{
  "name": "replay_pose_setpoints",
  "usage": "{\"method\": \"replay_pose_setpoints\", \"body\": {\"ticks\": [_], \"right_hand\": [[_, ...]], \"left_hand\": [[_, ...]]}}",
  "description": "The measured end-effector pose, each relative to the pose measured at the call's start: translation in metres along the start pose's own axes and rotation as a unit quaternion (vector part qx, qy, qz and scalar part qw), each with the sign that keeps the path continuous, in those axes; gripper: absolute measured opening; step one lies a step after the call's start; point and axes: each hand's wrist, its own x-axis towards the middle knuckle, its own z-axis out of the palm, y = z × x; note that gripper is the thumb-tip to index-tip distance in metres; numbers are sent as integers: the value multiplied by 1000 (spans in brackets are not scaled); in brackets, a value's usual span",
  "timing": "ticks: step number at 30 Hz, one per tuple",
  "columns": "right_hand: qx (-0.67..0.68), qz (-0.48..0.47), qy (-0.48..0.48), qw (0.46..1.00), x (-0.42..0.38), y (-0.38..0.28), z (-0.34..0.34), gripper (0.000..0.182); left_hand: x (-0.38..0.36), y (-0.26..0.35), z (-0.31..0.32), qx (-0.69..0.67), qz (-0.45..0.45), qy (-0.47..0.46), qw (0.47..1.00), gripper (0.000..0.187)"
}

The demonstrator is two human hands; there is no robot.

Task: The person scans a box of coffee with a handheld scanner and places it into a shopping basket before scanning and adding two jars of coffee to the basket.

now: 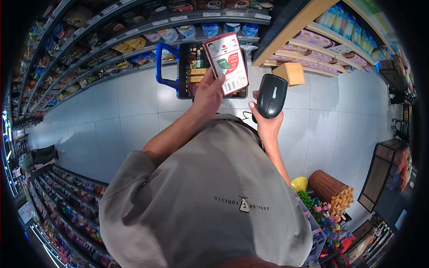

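Observation:
My left hand is closed on the lower left edge of a white box with red edges, its thumb on the printed face. That face has a red and green round print and a barcode near the bottom. A black handheld barcode scanner sits in my right hand, the thumb at its near left side. Below the box stands a dark basket with a blue handle; several packages lie in it, partly hidden by the box and my left hand.
Stocked shelves run along the front and left. Purple packs fill a wooden shelf at the front right, near a plain cardboard box. A wicker basket with colourful flowers lies at the right. Another shelf rack stands lower left.

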Motion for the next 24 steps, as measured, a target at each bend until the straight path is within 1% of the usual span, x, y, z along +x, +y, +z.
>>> {"method": "replay_pose_setpoints", "body": {"ticks": [2, 3, 6, 7, 8, 10, 11, 14, 18, 20, 24], "right_hand": [[-71, 64, -73, 993, -5, -1, -8, 29], [-92, 45, -102, 989, -8, -5, -9, 23], [-24, 57, -213, 975, -19, -19, -8, 37], [-56, 57, -241, 967, -21, -24, -6, 47], [-56, 57, -240, 967, -22, -25, -3, 47], [-118, 91, -268, 952, -24, -25, 2, 51], [-136, 56, -272, 951, -24, -24, 2, 48], [-146, 33, -269, 952, -22, -23, 1, 48], [-144, 46, -261, 953, -25, -23, 3, 49], [-116, 49, -252, 959, -26, -23, 3, 49], [-108, 52, -259, 958, -26, -20, 3, 50]], "left_hand": [[4, 1, -11, 20, 22, -14, 999, 36], [5, 1, -15, 21, 21, -14, 999, 36], [5, -1, -20, 39, 32, -17, 999, 34], [4, 0, -20, 38, 22, -12, 999, 34], [3, 0, -19, 36, 13, -6, 999, 33], [0, 3, -11, 16, -2, 5, 1000, 35], [-1, 4, -8, -4, -16, 17, 1000, 37], [-3, 0, -10, 2, -18, 15, 1000, 37], [-6, 0, -10, 6, -12, 11, 1000, 36], [-6, -1, -12, 44, -1, 4, 999, 31], [-7, -1, -13, 39, -1, 1, 999, 30]]}}
